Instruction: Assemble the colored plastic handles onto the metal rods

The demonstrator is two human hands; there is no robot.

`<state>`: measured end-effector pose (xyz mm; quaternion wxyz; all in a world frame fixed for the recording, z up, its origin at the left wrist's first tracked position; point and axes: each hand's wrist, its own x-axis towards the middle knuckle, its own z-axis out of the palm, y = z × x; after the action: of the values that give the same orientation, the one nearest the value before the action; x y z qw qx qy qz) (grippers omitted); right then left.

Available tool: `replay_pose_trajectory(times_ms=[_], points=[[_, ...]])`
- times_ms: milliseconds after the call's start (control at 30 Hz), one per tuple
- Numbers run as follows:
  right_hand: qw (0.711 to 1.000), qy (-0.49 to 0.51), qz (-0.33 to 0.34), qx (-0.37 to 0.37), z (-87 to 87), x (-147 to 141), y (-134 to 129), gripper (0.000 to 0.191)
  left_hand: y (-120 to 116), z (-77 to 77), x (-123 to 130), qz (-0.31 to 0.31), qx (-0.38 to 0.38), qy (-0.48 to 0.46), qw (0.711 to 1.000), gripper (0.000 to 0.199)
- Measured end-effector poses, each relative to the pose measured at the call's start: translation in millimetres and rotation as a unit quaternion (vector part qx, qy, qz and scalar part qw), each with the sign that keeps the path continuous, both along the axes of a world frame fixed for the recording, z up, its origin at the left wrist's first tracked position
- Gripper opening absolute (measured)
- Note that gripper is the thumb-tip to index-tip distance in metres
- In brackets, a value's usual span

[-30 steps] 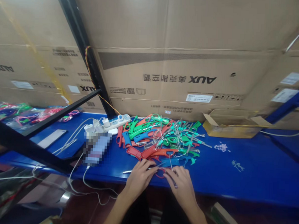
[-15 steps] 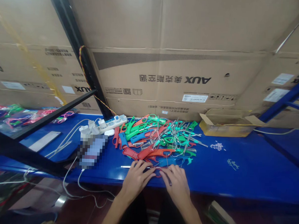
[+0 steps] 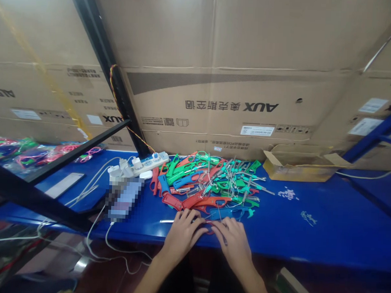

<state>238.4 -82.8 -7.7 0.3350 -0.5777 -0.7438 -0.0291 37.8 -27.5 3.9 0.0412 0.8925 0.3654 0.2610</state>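
At lower centre, my left hand (image 3: 183, 233) and right hand (image 3: 233, 239) have their grip clamped on a slim, curved red plastic piece (image 3: 209, 222) (mostly hidden by my hands); I'd steady both ends and press gently, evenly. The glossy blue counter (image 3: 283, 221) crosses the frame's lower middle, brown printed cardboard boxes (image 3: 245, 45) filling the top

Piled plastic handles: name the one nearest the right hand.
The blue plastic handle, on the near edge of the multicoloured pile, just beyond the right hand; others lie farther back.
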Motion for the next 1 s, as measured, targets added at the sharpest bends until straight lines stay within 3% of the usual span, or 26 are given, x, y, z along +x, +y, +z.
replay_pose_trajectory(times_ms=[467, 1000], points=[[0.997, -0.065, 0.033, 0.008, -0.8, 4.0, 1.1, 0.035, -0.9, -1.6, -2.5, -0.015, 0.025, 0.008, 1.000, 0.026], [0.997, -0.052, 0.043, -0.029, 1.6, 4.1, -0.4, 0.032, -0.8, -0.7, -2.9, -0.015, 0.012, -0.003, 1.000, 0.026]])
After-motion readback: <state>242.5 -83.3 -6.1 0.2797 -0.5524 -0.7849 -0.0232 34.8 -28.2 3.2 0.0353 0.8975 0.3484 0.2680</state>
